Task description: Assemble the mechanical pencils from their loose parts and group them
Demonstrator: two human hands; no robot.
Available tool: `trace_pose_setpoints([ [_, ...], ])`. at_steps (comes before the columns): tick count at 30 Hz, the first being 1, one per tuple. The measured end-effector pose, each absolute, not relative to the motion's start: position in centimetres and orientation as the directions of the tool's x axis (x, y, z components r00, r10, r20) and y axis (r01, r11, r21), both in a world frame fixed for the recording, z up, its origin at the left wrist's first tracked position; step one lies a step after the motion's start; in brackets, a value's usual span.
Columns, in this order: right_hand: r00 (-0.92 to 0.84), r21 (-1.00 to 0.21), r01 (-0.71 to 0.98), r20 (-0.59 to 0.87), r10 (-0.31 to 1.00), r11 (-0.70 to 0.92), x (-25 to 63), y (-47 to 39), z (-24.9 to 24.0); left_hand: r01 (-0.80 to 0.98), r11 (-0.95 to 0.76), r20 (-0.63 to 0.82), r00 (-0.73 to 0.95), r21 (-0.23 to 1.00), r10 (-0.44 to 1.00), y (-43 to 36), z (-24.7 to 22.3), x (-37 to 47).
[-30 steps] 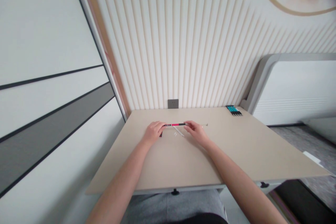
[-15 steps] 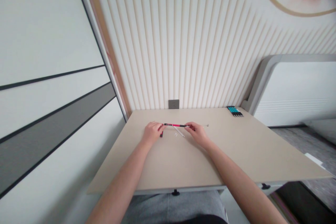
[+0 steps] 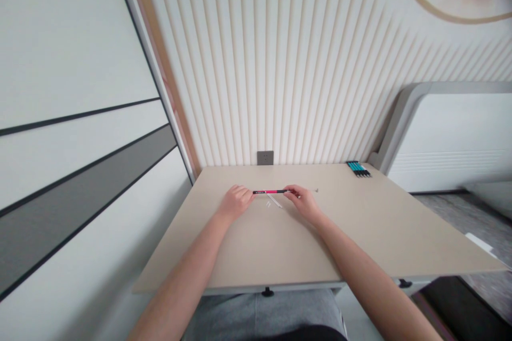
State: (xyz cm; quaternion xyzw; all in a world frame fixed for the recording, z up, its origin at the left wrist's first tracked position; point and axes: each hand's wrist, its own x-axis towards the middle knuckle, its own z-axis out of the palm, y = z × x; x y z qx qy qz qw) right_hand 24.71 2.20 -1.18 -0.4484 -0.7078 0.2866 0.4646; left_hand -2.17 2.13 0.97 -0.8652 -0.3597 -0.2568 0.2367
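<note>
A slim red and black pen [image 3: 272, 192] lies level between my two hands, just above the desk. My left hand [image 3: 237, 201] is closed around its left end, hiding that tip. At the black right end, the thumb and fingers of my right hand [image 3: 299, 198] pinch it. Beneath the pen, thin white sticks [image 3: 275, 201] rest slantwise on the desk. Beside them are small pale pieces [image 3: 268, 204], too small to name. Just past my right fingers lies a thin, clear item with a small darker end [image 3: 317, 190].
Several teal and black pens [image 3: 359, 169] lie side by side at the desk's back right. The beige desk [image 3: 280, 250] meets a ribbed wall with a grey socket [image 3: 265, 157]. A white cabinet panel [image 3: 80, 192] stands on the left, a padded headboard [image 3: 452, 138] on the right.
My left hand has closed further around the pen's left end. The short red and black piece that stuck out below its fingers no longer shows. My right hand keeps its pinch.
</note>
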Motion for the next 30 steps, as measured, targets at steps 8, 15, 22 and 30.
trace_pose_setpoints([
  [8,-0.138,-0.841,0.355,0.385,0.912,0.409,24.47,2.39,-1.5,0.774,-0.608,0.639,0.56,-0.177,0.527,2.17,0.85,-2.28],
  [15,-0.15,-0.839,0.353,0.387,0.91,0.415,24.61,2.49,-1.76,0.765,-0.61,0.626,0.582,-0.206,0.519,1.97,0.99,-2.23],
  [22,-0.171,-0.836,0.362,0.376,0.911,0.413,24.67,2.24,-1.63,0.738,-0.644,0.604,0.611,-0.201,0.512,2.01,0.84,-2.23],
  [30,-0.122,-0.826,0.366,0.413,0.902,0.428,24.63,2.23,-0.91,0.817,-0.562,0.669,0.49,-0.13,0.559,2.16,0.88,-2.06],
])
